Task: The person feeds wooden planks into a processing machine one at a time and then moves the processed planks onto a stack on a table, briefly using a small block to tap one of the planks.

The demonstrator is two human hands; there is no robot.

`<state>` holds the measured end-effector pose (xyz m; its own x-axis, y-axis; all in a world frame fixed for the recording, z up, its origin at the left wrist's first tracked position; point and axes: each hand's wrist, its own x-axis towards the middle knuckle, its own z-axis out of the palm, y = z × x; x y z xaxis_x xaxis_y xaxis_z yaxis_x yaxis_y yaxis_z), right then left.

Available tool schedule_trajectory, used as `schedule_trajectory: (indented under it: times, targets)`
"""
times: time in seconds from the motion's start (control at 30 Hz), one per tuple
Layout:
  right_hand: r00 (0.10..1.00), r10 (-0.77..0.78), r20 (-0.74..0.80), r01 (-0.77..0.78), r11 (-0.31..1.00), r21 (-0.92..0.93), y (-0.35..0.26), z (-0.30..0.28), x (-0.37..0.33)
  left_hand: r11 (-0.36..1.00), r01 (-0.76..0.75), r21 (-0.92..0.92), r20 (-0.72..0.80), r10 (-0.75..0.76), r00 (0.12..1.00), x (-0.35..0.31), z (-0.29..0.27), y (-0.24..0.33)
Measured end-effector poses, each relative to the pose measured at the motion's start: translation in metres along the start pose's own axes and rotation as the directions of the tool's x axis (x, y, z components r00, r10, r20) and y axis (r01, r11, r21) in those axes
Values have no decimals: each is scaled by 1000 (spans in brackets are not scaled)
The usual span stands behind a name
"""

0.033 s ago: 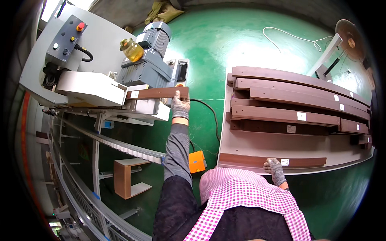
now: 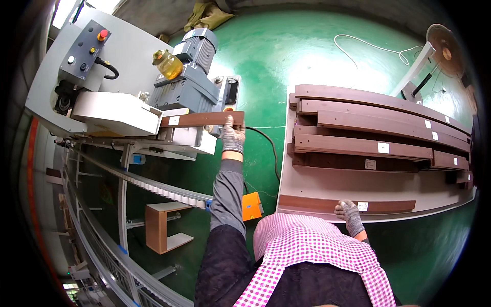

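Observation:
A narrow brown board [image 2: 199, 119] with a white label sticks out of the machine's pale housing [image 2: 120, 113]. My left hand [image 2: 233, 134], in a grey glove, is closed on its free right end, thumb on top. The board's other end is hidden inside the machine. On the right, my gloved right hand [image 2: 350, 217] lies over a single brown board [image 2: 312, 204] along the near edge of a pale panel [image 2: 317, 184]. Its fingers are curled beside the white label; what they hold, if anything, is hidden.
Several stacked brown boards [image 2: 368, 123] cover the panel's far side. Behind the housing stand a grey motor [image 2: 199, 51], an oil bottle [image 2: 168, 64] and a control box [image 2: 84, 53]. A roller track [image 2: 158, 188], an orange box [image 2: 251, 206] and a black cable [image 2: 271, 146] are near my left arm.
The board in my left hand has slid slightly to the right, out of the housing, and the hand has moved with it. My right hand has hardly moved.

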<state>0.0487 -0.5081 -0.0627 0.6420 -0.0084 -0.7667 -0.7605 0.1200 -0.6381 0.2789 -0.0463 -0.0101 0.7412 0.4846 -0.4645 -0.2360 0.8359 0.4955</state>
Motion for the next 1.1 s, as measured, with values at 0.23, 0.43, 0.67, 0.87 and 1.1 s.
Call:
schedule_trajectory:
  times: [0.23, 0.43, 0.67, 0.87, 1.1]
  targets:
    - [922, -316, 222, 308, 949, 69, -93, 74, -16, 947, 285, 148, -20, -286, 958, -139, 11, -108]
    - [871, -391, 298, 246, 871, 426, -104, 78, -12, 865, 335, 375, 163, -417, 894, -270, -18, -196]
    - [928, -306, 213, 190, 879, 436, -67, -73, -10, 947, 239, 215, 258, -291, 921, -213, -14, -112]
    - [986, -98, -132, 148, 876, 460, -61, -178, 16, 943, 303, 134, -53, -299, 953, -153, -89, -102]
    - [906, -91, -414, 368, 654, 661, -71, -265, 100, 840, 527, 128, -14, -530, 848, -154, -93, -212]
